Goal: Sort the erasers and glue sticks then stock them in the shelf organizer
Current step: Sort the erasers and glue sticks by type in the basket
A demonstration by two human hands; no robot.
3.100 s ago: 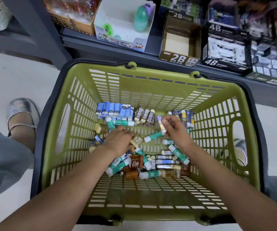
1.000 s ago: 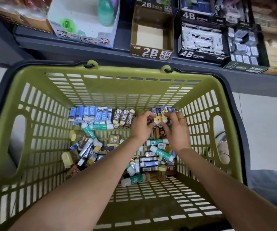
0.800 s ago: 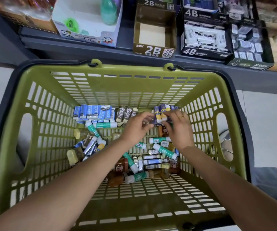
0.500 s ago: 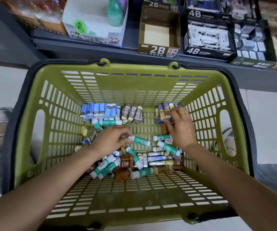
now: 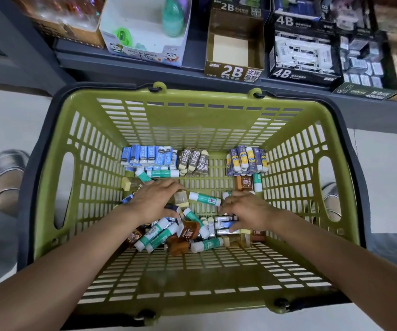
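Note:
A green basket (image 5: 192,120) holds the stock. Along its far wall lie sorted rows: blue erasers (image 5: 148,157), 2B erasers (image 5: 195,161) and purple-and-yellow erasers (image 5: 246,160). Loose green-and-white glue sticks (image 5: 204,198) and brown erasers (image 5: 243,182) lie mixed in the middle. My left hand (image 5: 154,201) lies palm down on the left of the pile, fingers curved over a beige eraser (image 5: 180,198); what it holds is hidden. My right hand (image 5: 247,209) reaches into the right of the pile, thumb and fingers closing round a stack of silver-blue erasers (image 5: 225,223).
A grey shelf (image 5: 126,65) runs just behind the basket. On it stand an empty 2B display box (image 5: 234,70), a stocked 4B box (image 5: 300,53) and a white panda box (image 5: 145,27). My silver shoes (image 5: 4,170) flank the basket on the pale floor.
My right hand has come back from the purple-and-yellow row to the loose pile. My left hand left that row earlier and now lies over the pile's left side.

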